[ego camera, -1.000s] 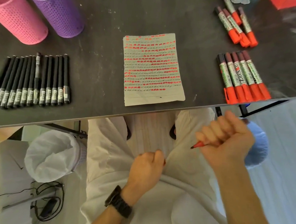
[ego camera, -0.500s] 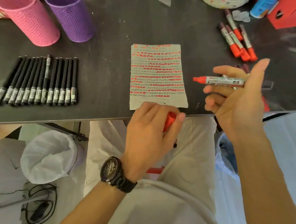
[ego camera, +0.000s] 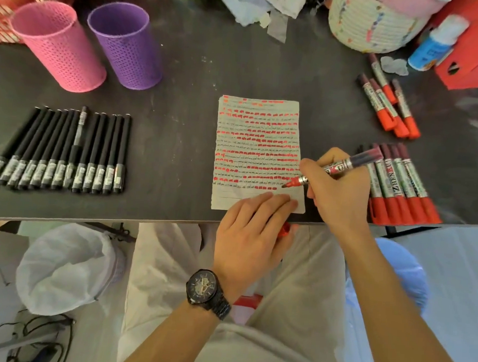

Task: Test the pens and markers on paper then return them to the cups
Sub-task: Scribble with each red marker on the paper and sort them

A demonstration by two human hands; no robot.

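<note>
A: Current state?

B: Right hand (ego camera: 339,191) pinching the uncapped red marker (ego camera: 338,167) between thumb and curled fingers, tip down on the last marked line of the paper (ego camera: 258,143), just right of the final red dash. Left hand (ego camera: 250,231) flat on the sheet's bottom edge, fingers straight and pressed together, pinning it to the table (ego camera: 180,108).

A: And the cap?

B: Red cap (ego camera: 285,229) peeking out on the thumb side of that hand, right at the table edge. Hard to say from here whether pinched by the thumb or merely wedged there.

A: Biggest worries, then?

B: First, dropping that cap: past the edge, straight down onto the lap or floor, and then no way to seal the marker. Second, dragging the heel of the writing hand through wet ink, smearing the row and staining skin. Third, running out of room: only a couple of blank lines left, so easy to overshoot onto the dark tabletop.

A: Anything close to the wrist?

B: Capped red markers (ego camera: 401,186) lined up just beside the writing hand, cap ends at the very lip of the table. Easy to nudge with the wrist and send rolling off.

A: And the return step?

B: Not begun, judging by the layout: black pens (ego camera: 59,152) in a row at left, pink cup (ego camera: 59,47) and purple cup (ego camera: 126,44) standing beyond them, more markers (ego camera: 385,105) loose farther back on the right. Worth capping firmly before dropping anything in, or risking ink pooling at the bottom of a cup.
</note>
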